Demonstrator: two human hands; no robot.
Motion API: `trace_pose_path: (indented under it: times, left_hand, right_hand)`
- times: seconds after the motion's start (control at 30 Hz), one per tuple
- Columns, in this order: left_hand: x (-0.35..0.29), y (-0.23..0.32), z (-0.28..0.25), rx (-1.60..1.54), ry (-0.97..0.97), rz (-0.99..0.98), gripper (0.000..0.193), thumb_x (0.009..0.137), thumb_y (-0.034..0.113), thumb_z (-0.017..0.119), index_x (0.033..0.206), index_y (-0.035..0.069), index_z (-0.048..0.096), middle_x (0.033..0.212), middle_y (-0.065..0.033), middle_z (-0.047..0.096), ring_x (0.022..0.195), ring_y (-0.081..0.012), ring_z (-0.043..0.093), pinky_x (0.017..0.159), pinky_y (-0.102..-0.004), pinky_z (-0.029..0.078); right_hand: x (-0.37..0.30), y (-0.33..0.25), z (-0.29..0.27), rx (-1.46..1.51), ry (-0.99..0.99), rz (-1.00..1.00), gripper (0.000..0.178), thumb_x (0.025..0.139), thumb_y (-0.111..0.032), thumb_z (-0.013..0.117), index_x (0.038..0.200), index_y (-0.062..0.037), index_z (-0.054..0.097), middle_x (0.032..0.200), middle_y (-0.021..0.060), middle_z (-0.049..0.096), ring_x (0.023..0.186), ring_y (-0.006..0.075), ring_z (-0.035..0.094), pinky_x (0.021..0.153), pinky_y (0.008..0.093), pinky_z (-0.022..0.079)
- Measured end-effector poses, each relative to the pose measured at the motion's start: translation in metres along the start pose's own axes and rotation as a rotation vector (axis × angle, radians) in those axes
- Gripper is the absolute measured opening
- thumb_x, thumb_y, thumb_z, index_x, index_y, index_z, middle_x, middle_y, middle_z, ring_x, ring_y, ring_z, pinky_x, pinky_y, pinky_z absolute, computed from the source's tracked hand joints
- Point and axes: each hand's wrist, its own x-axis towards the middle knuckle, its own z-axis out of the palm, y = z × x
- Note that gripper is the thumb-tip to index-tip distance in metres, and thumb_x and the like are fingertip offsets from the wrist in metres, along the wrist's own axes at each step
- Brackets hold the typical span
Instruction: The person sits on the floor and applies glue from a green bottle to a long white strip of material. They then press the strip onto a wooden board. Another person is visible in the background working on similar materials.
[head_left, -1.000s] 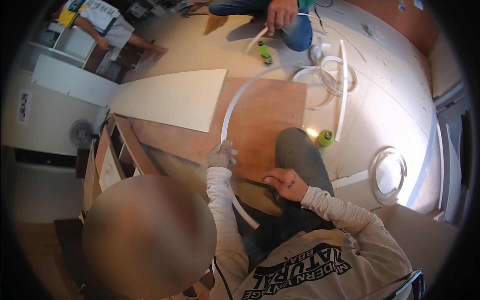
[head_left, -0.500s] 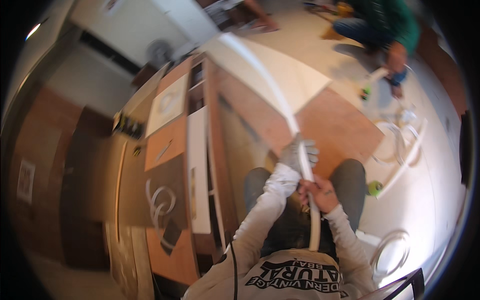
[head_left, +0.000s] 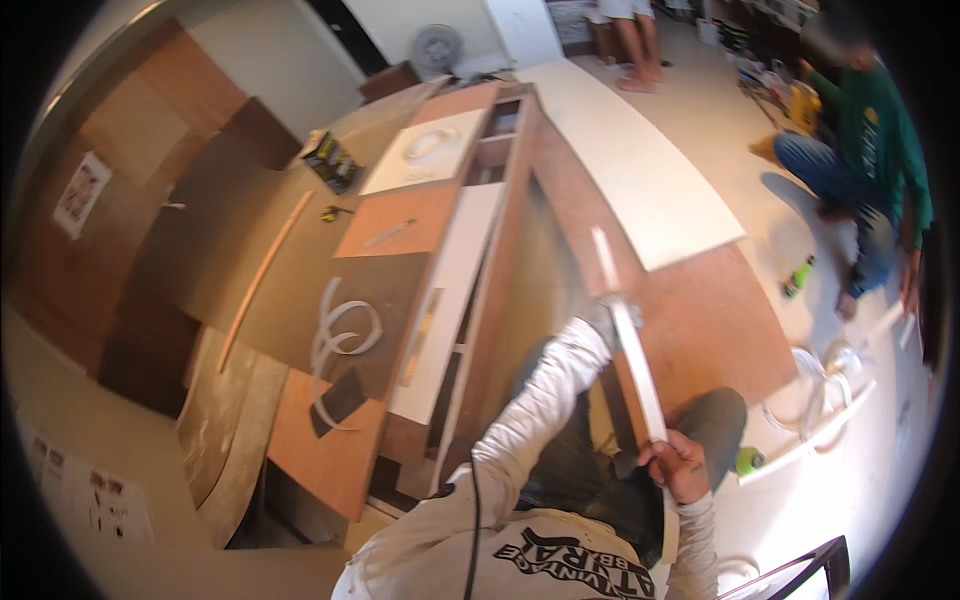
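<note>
Two hands are seen in the head view, both closed on one long white strip (head_left: 632,350). The left hand (head_left: 600,322), gloved in grey, is wrapped around the strip higher up, and the right hand (head_left: 678,468), bare, is clamped around it lower down, near the knee. With the grips set well apart, the thin strip is judged to be kept straight and steady; its upper end rises past the left hand towards the white board (head_left: 650,170). Below the hands a brown plywood sheet (head_left: 710,330) lies on the pale floor (head_left: 760,190), with the white board overlapping its far edge. To the left stands an open wooden cabinet (head_left: 470,300), its top used as a bench, on which a looped white strip (head_left: 340,335) and a thin wooden batten (head_left: 262,275) are laid. On the right another person (head_left: 870,160) in green crouches beside coils of white strip (head_left: 825,385). A green bottle (head_left: 798,277) lies near them, and a fan (head_left: 437,47) stands by the far wall.
</note>
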Motion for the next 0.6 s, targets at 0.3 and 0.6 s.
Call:
trace_pose_path:
  times: [0.3, 0.6]
  left_hand:
    - [0.021, 0.062, -0.006, -0.097, 0.127, -0.054, 0.022, 0.092, 0.016, 0.046, 0.072, 0.011, 0.040, 0.057, -0.0042, 0.039, 0.048, -0.0199, 0.041, 0.044, -0.0318, 0.037]
    - [0.005, 0.073, -0.010, -0.074, 0.048, 0.024, 0.040, 0.094, 0.037, 0.057, 0.065, 0.015, 0.042, 0.052, -0.0008, 0.038, 0.045, -0.0170, 0.041, 0.042, -0.0292, 0.035]
  right_hand:
    - [-0.096, 0.016, -0.021, -0.090, 0.060, 0.200, 0.019, 0.096, -0.007, 0.053, 0.109, 0.0001, 0.065, 0.081, 0.0064, 0.069, 0.055, 0.0077, 0.049, 0.049, 0.0220, 0.039]
    - [-0.125, 0.041, -0.054, -0.510, 0.205, 0.076, 0.024, 0.095, -0.010, 0.054, 0.114, -0.0018, 0.067, 0.072, 0.0052, 0.064, 0.059, 0.0121, 0.055, 0.058, 0.0270, 0.045]
